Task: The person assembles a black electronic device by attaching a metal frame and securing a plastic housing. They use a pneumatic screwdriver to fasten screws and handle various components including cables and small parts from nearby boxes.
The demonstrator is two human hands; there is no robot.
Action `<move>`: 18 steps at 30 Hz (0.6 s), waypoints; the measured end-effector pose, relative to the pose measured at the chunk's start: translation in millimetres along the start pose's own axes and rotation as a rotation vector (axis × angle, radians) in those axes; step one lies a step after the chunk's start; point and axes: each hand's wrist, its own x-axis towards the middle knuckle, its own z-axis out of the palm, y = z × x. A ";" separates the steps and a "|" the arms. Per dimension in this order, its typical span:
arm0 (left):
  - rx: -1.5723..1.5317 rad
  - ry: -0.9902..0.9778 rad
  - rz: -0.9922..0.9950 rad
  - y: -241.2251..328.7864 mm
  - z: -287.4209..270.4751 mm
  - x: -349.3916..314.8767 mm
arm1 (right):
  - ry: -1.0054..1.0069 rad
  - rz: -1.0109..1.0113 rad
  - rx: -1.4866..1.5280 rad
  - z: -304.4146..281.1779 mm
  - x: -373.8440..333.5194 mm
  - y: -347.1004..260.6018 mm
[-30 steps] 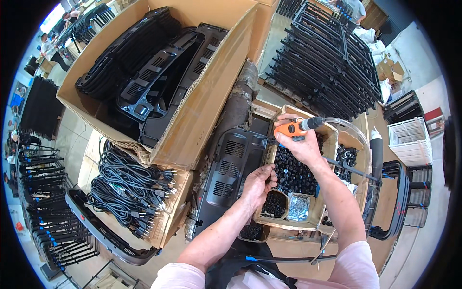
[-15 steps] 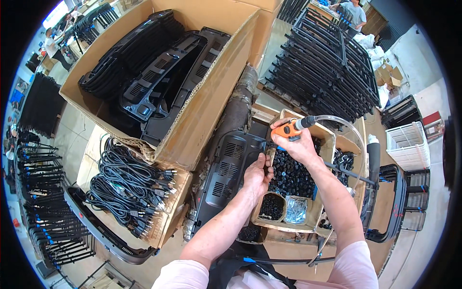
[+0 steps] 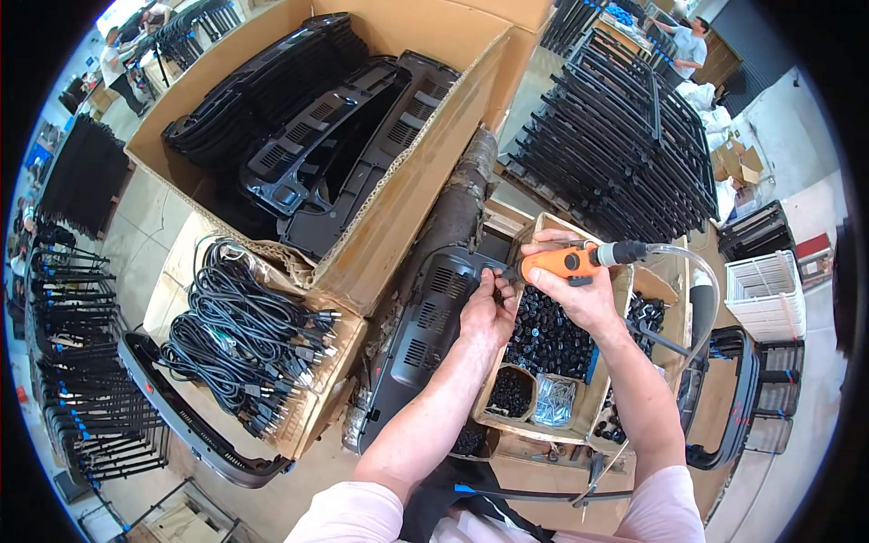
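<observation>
My right hand (image 3: 584,294) is wrapped round an orange air screwdriver (image 3: 563,263), which lies almost level. From its dark rear end a clear hose (image 3: 688,257) curves off to the right. The tool's tip points left and comes close to the fingertips of my left hand (image 3: 487,308). Those fingers are pinched together at the upper right end of a black vented plastic panel (image 3: 433,317); whatever small thing they hold is hidden. The panel lies lengthwise on a worn, padded support (image 3: 460,201).
Beneath my right arm stands a wooden bin (image 3: 496,432) of black plastic parts (image 3: 552,337), with screws (image 3: 554,398) in a compartment. A large carton (image 3: 425,213) of black panels rises at left, beside coiled cables (image 3: 240,335). Black frames (image 3: 615,136) are stacked behind. People work farther off.
The screwdriver has swung to nearly level, its tip now close to my left fingers. My left hand has shifted slightly up, to the panel's end. The whole view has moved a little.
</observation>
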 end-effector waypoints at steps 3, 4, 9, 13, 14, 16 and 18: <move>0.001 -0.017 -0.033 6.7 5.3 -2.4 | 0.021 -0.023 0.005 0.9 0.9 -4.2; 0.007 -0.025 -0.044 9.3 5.6 -3.3 | 0.014 -0.019 0.010 1.1 1.6 -4.9; 0.035 -0.082 -0.071 16.8 4.0 -5.2 | -0.020 -0.019 0.011 4.6 7.5 -6.4; 0.093 -0.056 -0.018 13.7 8.6 -9.6 | 0.008 0.001 0.069 14.3 16.9 -3.3; 0.115 -0.003 0.007 12.2 14.1 -12.6 | 0.014 0.007 0.075 16.2 20.8 -0.2; 0.180 -0.025 0.031 10.4 10.9 -17.2 | 0.031 0.019 0.087 19.0 30.9 10.4; 0.314 -0.049 0.046 7.1 7.0 -27.1 | 0.052 0.006 0.048 22.2 39.4 16.7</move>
